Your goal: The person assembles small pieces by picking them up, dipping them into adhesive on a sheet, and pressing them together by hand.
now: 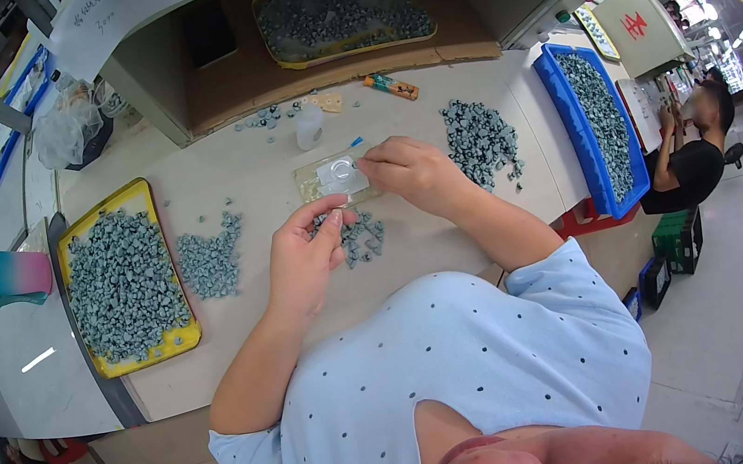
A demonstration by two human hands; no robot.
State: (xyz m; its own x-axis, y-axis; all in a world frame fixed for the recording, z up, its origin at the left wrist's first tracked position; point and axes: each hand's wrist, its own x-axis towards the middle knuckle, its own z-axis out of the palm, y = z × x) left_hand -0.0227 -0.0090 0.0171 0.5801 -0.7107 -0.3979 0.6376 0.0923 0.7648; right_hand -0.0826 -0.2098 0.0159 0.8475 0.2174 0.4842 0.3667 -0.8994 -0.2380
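Left hand point(299, 253), right hand point(420, 174) at pale plate point(306, 182), likely mid-placement; either grip's hold I cannot tell; steadiness needed next

Two grips, left point(301, 252) and right point(420, 171), over one clear pad point(307, 182). Left of them: one bottle point(19, 276), one yellow tray point(134, 197), one heap point(211, 262). Between them, nearer the wearer: one heap point(362, 243). Right: one heap point(480, 141), one blue bin point(578, 131). Beyond: a second yellow tray point(357, 50), one cup point(310, 127), one orange tube point(392, 87). The pieces themselves are too many to count.
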